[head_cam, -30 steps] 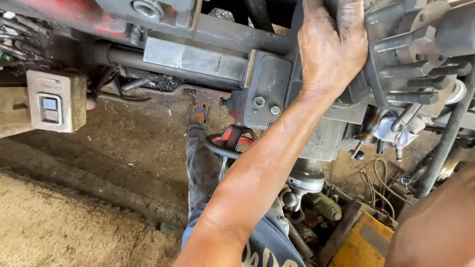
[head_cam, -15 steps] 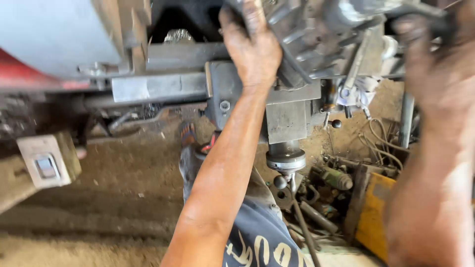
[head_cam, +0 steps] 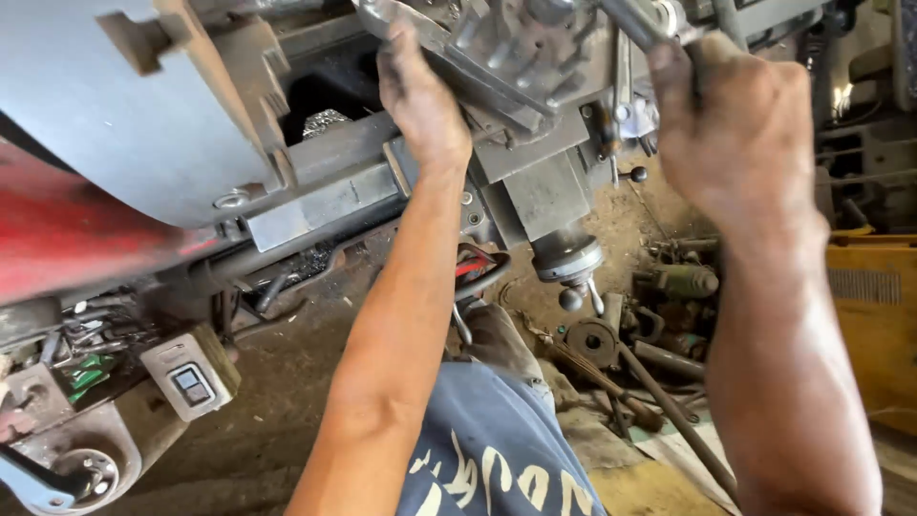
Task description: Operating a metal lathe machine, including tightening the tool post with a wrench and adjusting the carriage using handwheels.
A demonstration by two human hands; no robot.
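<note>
My left hand (head_cam: 420,100) reaches up to a grey lathe carriage (head_cam: 535,182), and its fingers curl over the edge of a flat metal plate (head_cam: 449,38) on top. My right hand (head_cam: 740,134) is closed in a fist around a shiny metal lever (head_cam: 642,21) at the top of the same assembly. The fingertips of both hands are hidden behind metal. A round steel handwheel hub with ball knobs (head_cam: 570,263) hangs below the carriage, between my arms.
A grey and red machine body (head_cam: 105,172) fills the left. A switch box (head_cam: 188,382) sits low on the left. Rods and greasy parts (head_cam: 659,373) litter the dirt floor, and a yellow machine (head_cam: 874,325) stands at the right. My blue trouser leg (head_cam: 497,449) is below.
My right hand has risen into view and closed on the lever. My left hand stays on the carriage while the view swings left and tilts.
</note>
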